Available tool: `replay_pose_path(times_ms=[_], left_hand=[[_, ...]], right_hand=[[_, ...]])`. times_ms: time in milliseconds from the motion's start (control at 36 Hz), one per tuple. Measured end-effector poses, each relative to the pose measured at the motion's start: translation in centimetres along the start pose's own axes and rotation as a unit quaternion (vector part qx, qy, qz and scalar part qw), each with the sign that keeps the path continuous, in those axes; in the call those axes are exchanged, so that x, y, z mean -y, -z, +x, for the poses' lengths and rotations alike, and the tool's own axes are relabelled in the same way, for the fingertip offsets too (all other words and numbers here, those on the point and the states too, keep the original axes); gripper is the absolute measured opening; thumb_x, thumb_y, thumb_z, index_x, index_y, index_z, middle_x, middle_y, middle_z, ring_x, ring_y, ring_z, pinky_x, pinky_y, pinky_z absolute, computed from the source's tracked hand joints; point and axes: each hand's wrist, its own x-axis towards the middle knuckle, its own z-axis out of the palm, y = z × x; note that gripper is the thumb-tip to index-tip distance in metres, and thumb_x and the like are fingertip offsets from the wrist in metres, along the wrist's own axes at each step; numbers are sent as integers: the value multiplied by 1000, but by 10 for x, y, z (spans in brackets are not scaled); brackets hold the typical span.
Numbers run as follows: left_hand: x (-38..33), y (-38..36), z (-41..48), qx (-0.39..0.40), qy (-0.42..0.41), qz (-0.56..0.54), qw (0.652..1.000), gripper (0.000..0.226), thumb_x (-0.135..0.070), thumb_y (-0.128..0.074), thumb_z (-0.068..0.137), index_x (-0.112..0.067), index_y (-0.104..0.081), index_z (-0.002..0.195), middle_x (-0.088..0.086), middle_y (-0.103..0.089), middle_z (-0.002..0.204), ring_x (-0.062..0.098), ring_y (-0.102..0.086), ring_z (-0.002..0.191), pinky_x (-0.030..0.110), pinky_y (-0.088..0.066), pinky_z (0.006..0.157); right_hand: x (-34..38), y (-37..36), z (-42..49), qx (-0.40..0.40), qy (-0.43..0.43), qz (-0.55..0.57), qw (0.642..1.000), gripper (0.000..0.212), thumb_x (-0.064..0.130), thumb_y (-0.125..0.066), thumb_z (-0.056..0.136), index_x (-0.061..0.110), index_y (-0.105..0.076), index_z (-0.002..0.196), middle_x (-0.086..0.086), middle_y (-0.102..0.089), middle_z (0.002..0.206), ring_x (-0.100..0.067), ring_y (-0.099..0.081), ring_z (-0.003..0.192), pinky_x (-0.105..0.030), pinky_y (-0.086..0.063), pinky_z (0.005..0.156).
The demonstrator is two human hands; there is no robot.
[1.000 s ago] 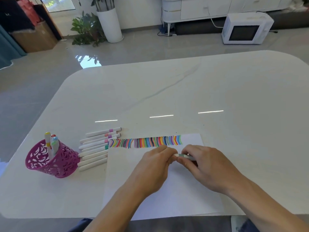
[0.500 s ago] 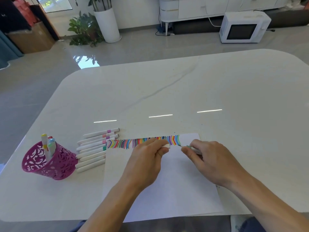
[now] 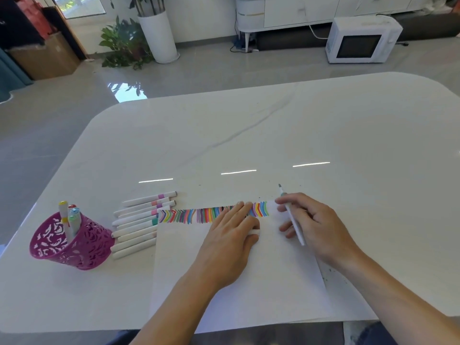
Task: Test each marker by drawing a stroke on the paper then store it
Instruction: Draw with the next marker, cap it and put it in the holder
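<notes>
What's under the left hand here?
The left hand lies on the paper, hiding a stretch of the coloured strokes. One end of a white cap pokes out by its thumb; the rest is covered.

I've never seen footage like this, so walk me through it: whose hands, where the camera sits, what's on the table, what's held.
No machine here: a person works bare-handed, and one camera on their head looks down at the table. The right hand grips an uncapped marker. The left hand rests on the paper, pinching the cap. Coloured strokes run along the paper's top. Left of it lie more markers and a pink cup holding a few.
</notes>
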Motion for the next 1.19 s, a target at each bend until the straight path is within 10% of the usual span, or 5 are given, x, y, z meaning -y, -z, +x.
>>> replay_pose_path(times_ms=[250, 583, 1194], left_hand=[[6, 2, 0, -5, -6, 4, 1000, 14, -30, -57, 98, -30, -58, 111, -6, -41, 152, 17, -28, 144, 35, -26, 116], [8, 5, -2, 11, -37, 1, 999, 13, -25, -54, 100, -29, -57, 112, -13, -30, 160, 8, -14, 151, 24, -8, 120], [7, 2, -1, 28, -18, -16, 999, 12, -27, -47, 102, -29, -52, 113, -19, -31, 158, 4, -14, 151, 35, -16, 120]], right_hand=[[-9, -7, 3, 11, 27, 6, 1000, 20, 15, -76, 91, 32, -69, 100, 2, -74, 80, -20, -63, 66, -44, -58, 71], [-10, -16, 2, -24, 8, 70, 997, 6, 10, -63, 98, 15, -59, 98, -8, -75, 72, -21, -66, 61, -32, -55, 61], [-10, -20, 3, -51, -11, 35, 998, 15, 13, -69, 94, 13, -58, 84, -7, -75, 74, -34, -71, 73, -55, -59, 72]])
